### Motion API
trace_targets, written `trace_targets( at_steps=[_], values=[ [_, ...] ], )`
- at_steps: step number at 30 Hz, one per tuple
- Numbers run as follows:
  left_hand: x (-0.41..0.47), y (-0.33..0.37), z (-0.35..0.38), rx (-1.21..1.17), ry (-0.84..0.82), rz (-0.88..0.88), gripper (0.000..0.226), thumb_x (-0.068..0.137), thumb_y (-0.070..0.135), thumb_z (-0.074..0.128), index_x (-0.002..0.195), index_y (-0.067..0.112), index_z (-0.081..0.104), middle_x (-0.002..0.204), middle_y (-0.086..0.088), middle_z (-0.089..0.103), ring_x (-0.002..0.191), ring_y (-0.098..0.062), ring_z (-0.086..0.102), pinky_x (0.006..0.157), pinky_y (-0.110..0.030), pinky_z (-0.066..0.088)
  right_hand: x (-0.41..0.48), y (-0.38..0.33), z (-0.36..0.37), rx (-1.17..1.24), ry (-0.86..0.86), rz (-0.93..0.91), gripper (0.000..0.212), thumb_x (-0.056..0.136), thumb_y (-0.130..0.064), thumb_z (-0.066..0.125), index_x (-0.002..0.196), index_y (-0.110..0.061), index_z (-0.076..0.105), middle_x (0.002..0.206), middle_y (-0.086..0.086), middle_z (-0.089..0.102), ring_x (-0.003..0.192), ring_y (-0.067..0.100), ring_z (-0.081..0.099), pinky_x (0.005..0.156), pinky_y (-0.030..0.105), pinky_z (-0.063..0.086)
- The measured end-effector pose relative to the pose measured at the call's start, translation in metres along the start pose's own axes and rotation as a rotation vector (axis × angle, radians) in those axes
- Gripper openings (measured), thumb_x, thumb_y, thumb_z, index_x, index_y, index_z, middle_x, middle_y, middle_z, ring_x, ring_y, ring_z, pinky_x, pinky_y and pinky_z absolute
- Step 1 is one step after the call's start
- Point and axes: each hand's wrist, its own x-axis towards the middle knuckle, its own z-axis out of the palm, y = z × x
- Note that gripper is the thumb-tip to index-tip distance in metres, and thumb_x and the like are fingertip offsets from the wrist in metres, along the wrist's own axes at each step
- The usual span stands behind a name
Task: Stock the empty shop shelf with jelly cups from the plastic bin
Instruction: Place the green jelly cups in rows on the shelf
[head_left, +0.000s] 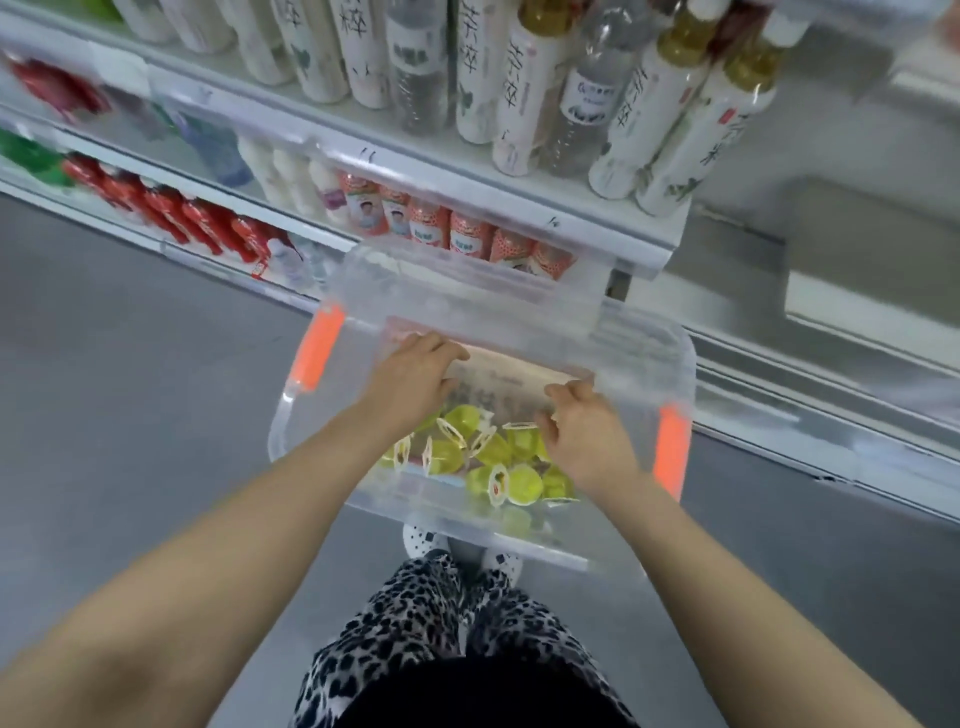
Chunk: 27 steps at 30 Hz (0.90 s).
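A clear plastic bin (639, 353) with orange handles sits in front of me, below the shop shelves. Several green and yellow jelly cups (524, 483) lie loose in its near half. Both my hands reach down into the bin. My left hand (415, 374) curls its fingers over the left end of a flat pale packet (498, 387) lying at the bin's far side. The right end of that packet is gripped by my right hand (582, 431). A bare white shelf (841, 291) shows at the right.
Shelves ahead hold tall white-labelled bottles (524, 104) on top, pink-labelled bottles (467, 236) below and red bottles (171, 213) at the left. Grey floor (130, 364) lies to the left. My feet in white shoes (423, 538) stand just behind the bin.
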Motion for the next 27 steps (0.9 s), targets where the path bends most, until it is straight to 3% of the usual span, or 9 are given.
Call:
trace_targets(
  at_steps=[4, 7, 11, 15, 18, 24, 27],
  values=[
    [0.01, -0.002, -0.001, 0.002, -0.027, 0.089, 0.041, 0.086, 0.018, 0.068, 0.125, 0.019, 0.06, 0.124, -0.006, 0.057, 0.12, -0.029, 0.049, 0.102, -0.037, 0.036, -0.006, 0.002, 0.011, 0.023, -0.113, 0.219, 0.036, 0.094, -0.023, 0.052, 0.126, -0.006, 0.052, 0.123, 0.02, 0.054, 0.11, 0.038, 0.056, 0.09, 0.04, 0.045],
    [0.021, -0.006, -0.007, 0.016, -0.046, 0.152, 0.037, 0.089, 0.022, 0.065, 0.126, 0.02, 0.06, 0.126, -0.004, 0.056, 0.119, -0.027, 0.047, 0.099, -0.037, 0.035, -0.012, -0.001, 0.018, 0.096, -0.155, 0.383, 0.037, 0.093, -0.02, 0.053, 0.125, -0.001, 0.051, 0.119, 0.023, 0.057, 0.111, 0.038, 0.055, 0.089, 0.037, 0.043],
    [0.038, -0.018, -0.017, 0.038, -0.132, 0.302, 0.037, 0.091, 0.021, 0.063, 0.127, 0.019, 0.059, 0.126, -0.004, 0.056, 0.119, -0.027, 0.046, 0.097, -0.032, 0.034, -0.016, -0.016, 0.022, 0.143, -0.121, 0.55, 0.028, 0.091, -0.015, 0.054, 0.114, 0.001, 0.055, 0.116, 0.023, 0.06, 0.112, 0.036, 0.054, 0.088, 0.035, 0.041],
    [0.057, -0.028, -0.022, 0.077, -0.208, 0.474, 0.036, 0.091, 0.022, 0.063, 0.127, 0.019, 0.059, 0.126, -0.004, 0.056, 0.116, -0.028, 0.048, 0.097, -0.033, 0.035, -0.015, -0.029, 0.028, 0.222, -0.042, 0.706, 0.031, 0.088, -0.012, 0.057, 0.116, 0.001, 0.055, 0.121, 0.023, 0.059, 0.115, 0.036, 0.055, 0.09, 0.035, 0.042],
    [0.068, -0.026, -0.016, 0.085, -0.296, 0.553, 0.036, 0.091, 0.021, 0.064, 0.127, 0.018, 0.059, 0.125, -0.005, 0.056, 0.116, -0.029, 0.049, 0.097, -0.033, 0.036, -0.02, -0.034, 0.036, 0.3, -0.011, 0.804, 0.033, 0.086, -0.011, 0.059, 0.117, 0.001, 0.056, 0.122, 0.024, 0.058, 0.113, 0.037, 0.055, 0.091, 0.037, 0.043],
    [0.092, 0.015, 0.014, 0.119, -0.401, 0.724, 0.046, 0.089, 0.019, 0.066, 0.133, 0.015, 0.054, 0.128, -0.01, 0.054, 0.117, -0.032, 0.05, 0.099, -0.035, 0.036, -0.021, -0.038, 0.039, 0.38, -0.014, 0.906, 0.057, 0.09, -0.019, 0.064, 0.14, -0.003, 0.041, 0.143, 0.019, 0.039, 0.123, 0.034, 0.051, 0.1, 0.035, 0.039],
    [0.107, 0.044, 0.037, 0.117, -0.417, 0.817, 0.053, 0.089, 0.018, 0.065, 0.139, 0.016, 0.049, 0.136, -0.011, 0.05, 0.123, -0.031, 0.046, 0.103, -0.032, 0.031, -0.022, -0.036, 0.042, 0.38, 0.02, 0.95, 0.052, 0.09, -0.016, 0.061, 0.138, -0.004, 0.043, 0.139, 0.019, 0.041, 0.118, 0.036, 0.054, 0.096, 0.037, 0.041]
  ],
)
